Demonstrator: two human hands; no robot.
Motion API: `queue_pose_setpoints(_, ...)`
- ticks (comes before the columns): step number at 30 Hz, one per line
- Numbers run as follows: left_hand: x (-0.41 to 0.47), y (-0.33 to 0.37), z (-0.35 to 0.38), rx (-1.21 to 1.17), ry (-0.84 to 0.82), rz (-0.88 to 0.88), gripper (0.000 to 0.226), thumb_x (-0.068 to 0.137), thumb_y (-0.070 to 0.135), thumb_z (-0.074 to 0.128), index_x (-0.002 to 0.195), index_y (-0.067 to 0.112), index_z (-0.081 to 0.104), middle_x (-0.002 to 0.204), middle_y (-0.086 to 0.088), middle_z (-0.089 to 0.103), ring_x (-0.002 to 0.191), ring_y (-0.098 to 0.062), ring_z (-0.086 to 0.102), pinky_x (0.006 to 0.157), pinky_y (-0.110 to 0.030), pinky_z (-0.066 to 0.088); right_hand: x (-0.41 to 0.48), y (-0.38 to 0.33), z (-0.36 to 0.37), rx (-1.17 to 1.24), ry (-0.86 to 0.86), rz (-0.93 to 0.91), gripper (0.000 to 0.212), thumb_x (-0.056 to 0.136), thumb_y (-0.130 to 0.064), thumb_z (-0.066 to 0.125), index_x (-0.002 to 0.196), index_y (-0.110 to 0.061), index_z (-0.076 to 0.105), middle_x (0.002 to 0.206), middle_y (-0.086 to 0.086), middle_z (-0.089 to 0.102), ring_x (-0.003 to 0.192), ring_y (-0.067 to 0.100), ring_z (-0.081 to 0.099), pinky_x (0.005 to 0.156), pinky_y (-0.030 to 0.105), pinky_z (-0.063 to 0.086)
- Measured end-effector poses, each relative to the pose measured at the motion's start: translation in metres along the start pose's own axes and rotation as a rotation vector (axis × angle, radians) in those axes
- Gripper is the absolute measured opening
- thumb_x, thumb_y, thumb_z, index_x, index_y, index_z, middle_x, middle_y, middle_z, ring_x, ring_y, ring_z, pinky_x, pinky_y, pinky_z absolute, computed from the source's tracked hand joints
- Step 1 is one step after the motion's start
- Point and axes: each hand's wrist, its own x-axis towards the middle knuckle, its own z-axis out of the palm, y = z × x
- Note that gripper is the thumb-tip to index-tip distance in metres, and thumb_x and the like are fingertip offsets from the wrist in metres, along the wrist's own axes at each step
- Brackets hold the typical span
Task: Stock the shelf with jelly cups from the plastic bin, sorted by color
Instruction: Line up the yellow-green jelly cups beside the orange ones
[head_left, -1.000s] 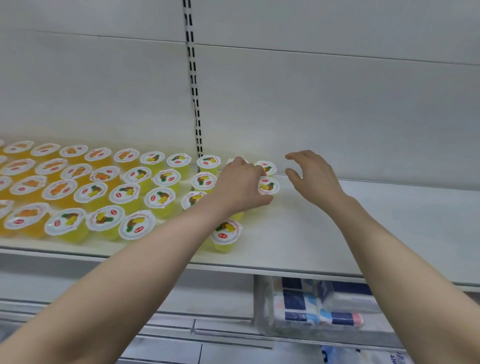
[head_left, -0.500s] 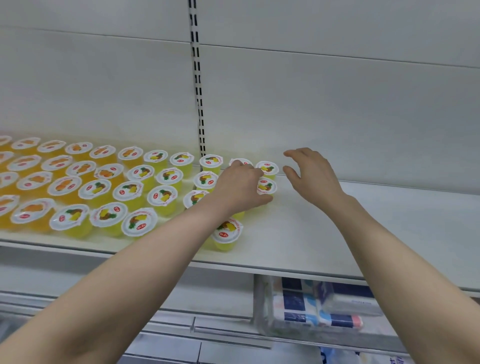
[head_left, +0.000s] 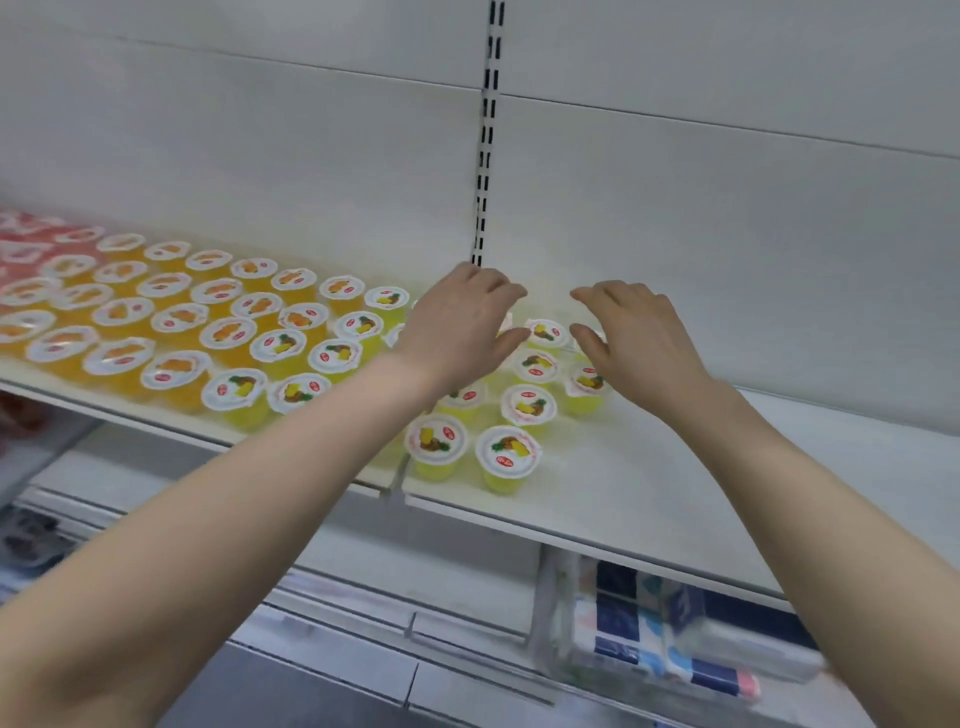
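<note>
Yellow jelly cups (head_left: 527, 405) with white pineapple lids stand in rows on the white shelf (head_left: 685, 467), right of the orange cups (head_left: 228, 332). Red cups (head_left: 21, 244) show blurred at the far left. My left hand (head_left: 462, 322) hovers over the back rows of yellow cups with curved fingers, covering some of them. My right hand (head_left: 634, 338) is just to its right, fingers spread and bent, its thumb beside a back-row yellow cup (head_left: 545, 332). Neither hand visibly grips a cup.
A slotted black-and-white upright (head_left: 485, 156) runs down the back wall behind my left hand. The right part of the shelf is bare white board. Below it, a clear bin (head_left: 550, 623) holds blue-and-white packs (head_left: 649, 639).
My left hand has come off the yellow cup it was placing and moved toward the back wall. My right hand has come in closer beside it. The view has shifted.
</note>
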Motion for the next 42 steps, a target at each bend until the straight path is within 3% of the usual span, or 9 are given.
queue_pose_setpoints(9,-0.072,-0.074,-0.059,0.192,0.04,-0.045,0.044,0.09,0.039,0.059,0.125,0.012,0.06,0.119,-0.01,0.063,0.112,-0.032,0.053,0.092,-0.04,0.044,0.033,-0.086,-0.01,0.015,0.048,-0.241,0.042,0.094,-0.031,0.052,0.128,-0.008,0.057,0.121,0.015,0.062,0.105,0.039,0.058,0.084,0.047,0.043)
queue_pose_setpoints(13,-0.118,-0.114,-0.085,0.268,0.064,-0.082,0.051,0.089,0.046,0.044,0.121,0.01,0.062,0.113,-0.011,0.065,0.106,-0.033,0.057,0.093,-0.041,0.046,0.049,-0.148,-0.009,0.061,0.055,-0.322,0.043,0.094,-0.033,0.051,0.129,-0.008,0.057,0.122,0.016,0.062,0.108,0.039,0.057,0.086,0.048,0.043)
queue_pose_setpoints(25,-0.297,-0.269,-0.178,0.381,0.114,-0.247,0.047,0.09,0.04,0.053,0.123,0.008,0.061,0.113,-0.013,0.063,0.105,-0.034,0.055,0.097,-0.04,0.041,0.085,-0.412,0.01,0.154,0.013,-0.551,0.052,0.09,-0.045,0.038,0.125,-0.014,0.059,0.117,0.01,0.064,0.106,0.036,0.059,0.084,0.046,0.047)
queue_pose_setpoints(35,-0.472,-0.391,-0.256,0.462,0.119,-0.529,0.041,0.092,0.034,0.053,0.121,0.007,0.061,0.112,-0.013,0.064,0.105,-0.034,0.056,0.095,-0.039,0.041,0.099,-0.644,0.039,0.283,0.024,-0.76,0.051,0.092,-0.044,0.036,0.127,-0.013,0.055,0.117,0.009,0.061,0.106,0.035,0.056,0.084,0.046,0.046)
queue_pose_setpoints(42,-0.575,-0.454,-0.277,0.504,0.145,-0.728,0.041,0.092,0.036,0.05,0.119,0.008,0.063,0.11,-0.01,0.065,0.103,-0.032,0.055,0.093,-0.035,0.039,0.112,-0.768,0.067,0.384,0.014,-0.878,0.047,0.093,-0.041,0.039,0.126,-0.014,0.057,0.118,0.007,0.062,0.106,0.033,0.056,0.083,0.041,0.041)
